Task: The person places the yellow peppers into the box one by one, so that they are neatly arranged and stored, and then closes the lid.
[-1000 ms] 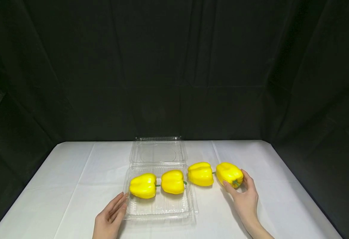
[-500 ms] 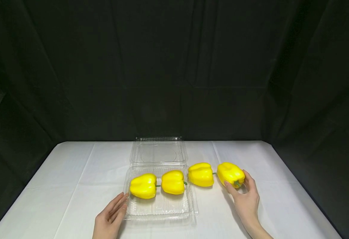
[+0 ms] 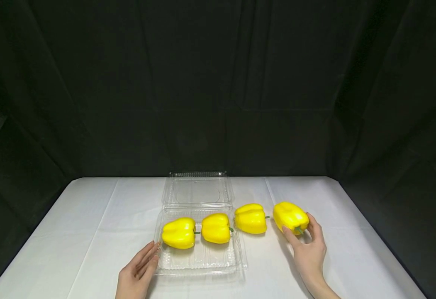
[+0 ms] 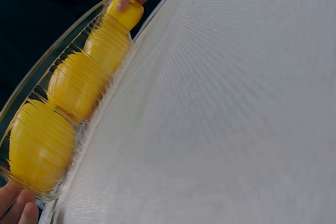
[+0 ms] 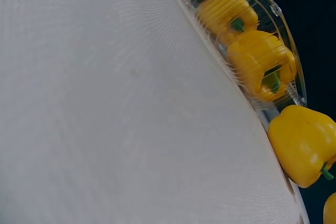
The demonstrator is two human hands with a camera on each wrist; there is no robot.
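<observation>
My right hand [image 3: 309, 253] grips a yellow bell pepper [image 3: 290, 216] by its stem end, thumb on one side and fingers on the other. Beside a clear plastic clamshell container [image 3: 199, 262], my left hand [image 3: 137, 270] touches its left edge with the fingertips. In the left wrist view, those fingers [image 4: 26, 208] meet the container's near end. Inside the base lie two yellow bell peppers, a left one [image 3: 179, 233] and a right one [image 3: 215, 228], stems pointing right. Another bell pepper [image 3: 250, 219] lies just right of the container, on the table.
The container's lid [image 3: 198, 192] lies folded back, open, behind the base. A white cloth covers the table [image 3: 72, 249]. Black curtains [image 3: 203, 91] hang behind and at both sides.
My right hand and the bell pepper in it have shifted slightly to the right, widening the gap to the neighbouring pepper. My left hand and the container stay in place.
</observation>
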